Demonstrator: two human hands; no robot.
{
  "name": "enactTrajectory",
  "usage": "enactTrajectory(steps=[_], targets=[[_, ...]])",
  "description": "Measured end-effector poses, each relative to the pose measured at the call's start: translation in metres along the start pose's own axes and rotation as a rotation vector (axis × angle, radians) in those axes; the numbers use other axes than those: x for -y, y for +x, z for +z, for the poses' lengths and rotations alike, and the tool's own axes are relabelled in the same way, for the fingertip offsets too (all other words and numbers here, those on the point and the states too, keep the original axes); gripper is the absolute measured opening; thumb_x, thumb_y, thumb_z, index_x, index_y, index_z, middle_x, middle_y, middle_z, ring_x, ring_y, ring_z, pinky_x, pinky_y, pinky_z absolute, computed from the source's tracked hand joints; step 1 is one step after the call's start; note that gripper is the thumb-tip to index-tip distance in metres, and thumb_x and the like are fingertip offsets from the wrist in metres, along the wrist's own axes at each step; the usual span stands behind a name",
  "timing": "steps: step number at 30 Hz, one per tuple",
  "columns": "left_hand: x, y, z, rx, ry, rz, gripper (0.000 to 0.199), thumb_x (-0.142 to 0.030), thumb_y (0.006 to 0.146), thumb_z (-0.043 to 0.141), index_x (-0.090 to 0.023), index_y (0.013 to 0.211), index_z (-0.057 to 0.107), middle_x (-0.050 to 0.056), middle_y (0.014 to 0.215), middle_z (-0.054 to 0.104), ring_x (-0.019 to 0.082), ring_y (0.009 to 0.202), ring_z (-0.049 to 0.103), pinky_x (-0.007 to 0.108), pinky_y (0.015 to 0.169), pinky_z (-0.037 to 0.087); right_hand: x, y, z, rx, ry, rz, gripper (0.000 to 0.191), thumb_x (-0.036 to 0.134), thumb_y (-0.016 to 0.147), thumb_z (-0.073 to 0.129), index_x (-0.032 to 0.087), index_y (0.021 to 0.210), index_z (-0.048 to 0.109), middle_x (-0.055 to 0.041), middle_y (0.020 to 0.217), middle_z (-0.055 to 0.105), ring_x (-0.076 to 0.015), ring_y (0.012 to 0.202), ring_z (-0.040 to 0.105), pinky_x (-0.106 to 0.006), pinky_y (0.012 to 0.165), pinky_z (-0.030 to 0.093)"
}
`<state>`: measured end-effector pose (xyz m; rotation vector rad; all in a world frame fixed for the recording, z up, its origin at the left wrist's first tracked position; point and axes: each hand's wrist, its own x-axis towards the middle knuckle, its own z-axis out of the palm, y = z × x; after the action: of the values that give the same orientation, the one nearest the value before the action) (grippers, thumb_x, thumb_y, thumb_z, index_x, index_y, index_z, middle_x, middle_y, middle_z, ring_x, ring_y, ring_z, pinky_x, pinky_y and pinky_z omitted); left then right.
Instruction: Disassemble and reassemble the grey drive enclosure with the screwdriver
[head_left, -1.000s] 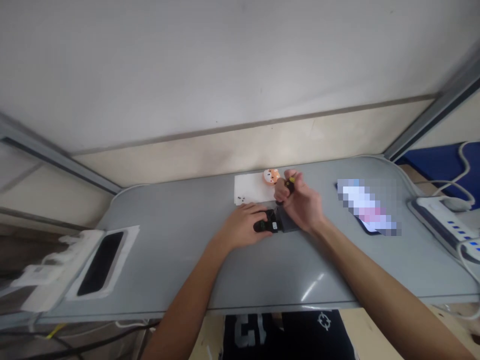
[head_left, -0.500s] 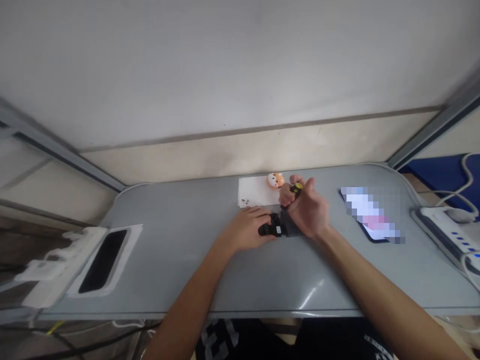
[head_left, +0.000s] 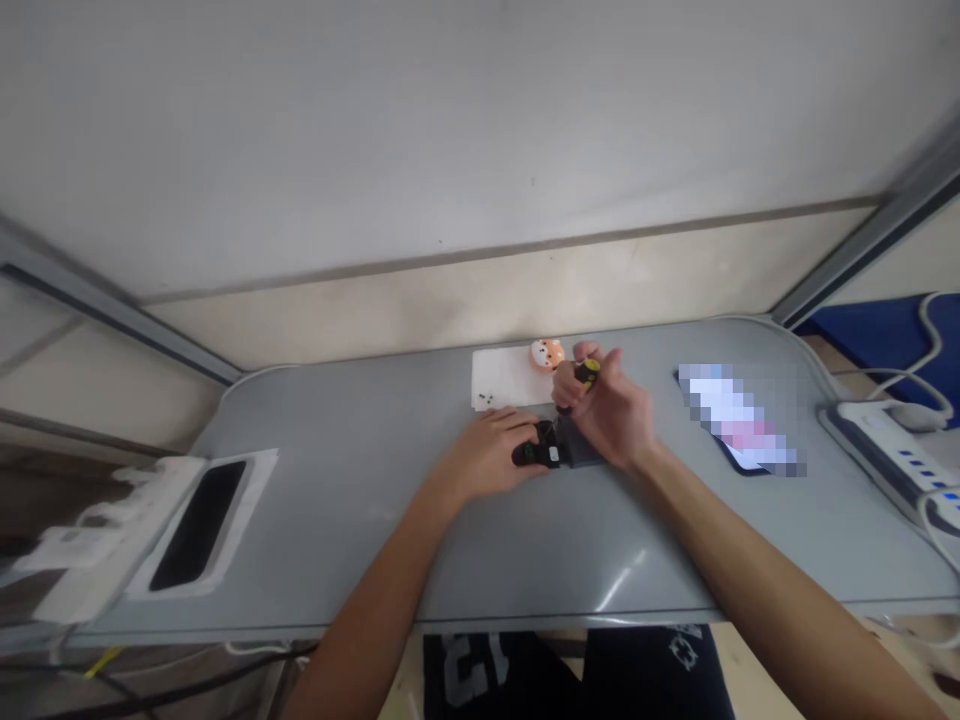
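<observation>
My left hand (head_left: pixel 495 455) is closed over the left end of a small black device (head_left: pixel 541 455), pressing it on the grey table. Its exact kind I cannot make out. A flat dark grey piece (head_left: pixel 583 450) lies against the device's right side, partly under my right hand. My right hand (head_left: pixel 611 405) grips a screwdriver (head_left: pixel 588 373) by its black and yellow handle. The tool tilts, with its lower end toward the device; the tip is too small to make out. Behind the hands, several tiny dark pieces (head_left: pixel 486 398), perhaps screws, lie on a white paper (head_left: pixel 499 375).
An orange and white animal-faced round object (head_left: pixel 547 354) sits on the paper's right part. A lit phone (head_left: pixel 739 420) lies to the right, near a power strip (head_left: pixel 885 450). At left, a black phone (head_left: pixel 199 525) rests on white paper beside another power strip (head_left: pixel 112 550).
The view has shifted slightly. Both hands keep their holds on the device and the screwdriver, with hardly any movement relative to the table.
</observation>
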<state>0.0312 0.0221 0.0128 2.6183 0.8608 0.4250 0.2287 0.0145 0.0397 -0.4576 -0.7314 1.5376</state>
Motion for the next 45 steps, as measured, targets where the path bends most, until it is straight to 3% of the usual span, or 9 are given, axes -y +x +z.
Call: enactTrajectory(steps=[3, 7, 10, 16, 22, 28, 32, 38, 45], targets=[[0.000, 0.000, -0.001, 0.003, -0.014, -0.012, 0.024, -0.041, 0.086, 0.080, -0.022, 0.095, 0.068, 0.005, 0.123, 0.072, 0.025, 0.114, 0.067, 0.043, 0.102, 0.049, 0.001, 0.001, -0.001, -0.041, -0.045, -0.036, 0.026, 0.043, 0.092, 0.070, 0.025, 0.084, 0.053, 0.0019, 0.070, 0.041, -0.0145, 0.063, 0.041, -0.028, 0.063, 0.039], [0.000, 0.001, -0.001, 0.006, -0.033, -0.009, 0.025, -0.041, 0.085, 0.081, -0.021, 0.094, 0.068, 0.005, 0.122, 0.072, 0.025, 0.113, 0.067, 0.043, 0.104, 0.048, 0.004, 0.004, -0.008, -0.013, -0.140, -0.034, 0.025, 0.047, 0.093, 0.066, 0.023, 0.087, 0.058, -0.0035, 0.084, 0.056, -0.0177, 0.076, 0.054, -0.032, 0.072, 0.045], [0.001, 0.001, 0.000, -0.009, -0.036, -0.007, 0.025, -0.041, 0.085, 0.081, -0.022, 0.094, 0.068, 0.005, 0.122, 0.072, 0.025, 0.112, 0.067, 0.042, 0.102, 0.049, 0.002, 0.005, -0.008, 0.041, -0.122, -0.004, 0.025, 0.049, 0.096, 0.061, 0.024, 0.092, 0.059, -0.0011, 0.075, 0.051, -0.0168, 0.068, 0.049, -0.032, 0.068, 0.044], [0.003, 0.000, 0.003, -0.026, -0.026, -0.011, 0.023, -0.037, 0.083, 0.083, -0.022, 0.095, 0.069, 0.005, 0.123, 0.072, 0.025, 0.112, 0.067, 0.042, 0.102, 0.050, -0.004, -0.002, 0.004, 0.004, -0.087, -0.070, 0.024, 0.049, 0.099, 0.058, 0.027, 0.091, 0.052, 0.0029, 0.067, 0.039, -0.0144, 0.059, 0.036, -0.028, 0.060, 0.036], [0.004, 0.000, 0.004, -0.028, -0.022, -0.017, 0.026, -0.042, 0.083, 0.083, -0.021, 0.092, 0.069, 0.005, 0.122, 0.072, 0.026, 0.112, 0.066, 0.043, 0.102, 0.049, 0.000, 0.002, 0.000, 0.028, -0.174, -0.074, 0.027, 0.048, 0.095, 0.063, 0.024, 0.087, 0.057, -0.0019, 0.083, 0.052, -0.0158, 0.071, 0.049, -0.031, 0.069, 0.044], [0.005, 0.001, 0.005, -0.032, -0.044, -0.026, 0.027, -0.042, 0.082, 0.084, -0.022, 0.092, 0.068, 0.004, 0.120, 0.073, 0.025, 0.110, 0.067, 0.041, 0.099, 0.049, -0.006, 0.003, 0.003, -0.020, -0.122, -0.078, 0.035, 0.059, 0.098, 0.053, 0.025, 0.090, 0.054, 0.0013, 0.073, 0.040, -0.0150, 0.062, 0.039, -0.030, 0.062, 0.040], [0.006, 0.001, 0.005, -0.044, -0.059, -0.028, 0.028, -0.042, 0.080, 0.085, -0.022, 0.092, 0.069, 0.005, 0.118, 0.073, 0.025, 0.108, 0.067, 0.041, 0.098, 0.050, -0.007, 0.002, 0.002, -0.027, -0.141, -0.087, 0.027, 0.049, 0.095, 0.063, 0.027, 0.089, 0.049, 0.0032, 0.070, 0.039, -0.0147, 0.061, 0.037, -0.028, 0.059, 0.036], [0.007, 0.000, 0.006, -0.049, -0.057, -0.020, 0.025, -0.040, 0.082, 0.084, -0.022, 0.092, 0.070, 0.005, 0.119, 0.073, 0.025, 0.111, 0.066, 0.042, 0.100, 0.050, -0.002, 0.008, -0.011, 0.007, -0.195, -0.082, 0.023, 0.046, 0.094, 0.065, 0.024, 0.092, 0.057, -0.0030, 0.088, 0.055, -0.0168, 0.075, 0.053, -0.032, 0.071, 0.046], [0.004, 0.001, 0.002, -0.027, -0.053, -0.020, 0.020, -0.039, 0.084, 0.081, -0.023, 0.093, 0.072, 0.004, 0.118, 0.073, 0.024, 0.109, 0.066, 0.042, 0.100, 0.050, -0.004, 0.006, -0.001, -0.074, -0.098, -0.052, 0.030, 0.057, 0.097, 0.056, 0.028, 0.092, 0.050, 0.0026, 0.070, 0.037, -0.0157, 0.058, 0.038, -0.029, 0.057, 0.042]])
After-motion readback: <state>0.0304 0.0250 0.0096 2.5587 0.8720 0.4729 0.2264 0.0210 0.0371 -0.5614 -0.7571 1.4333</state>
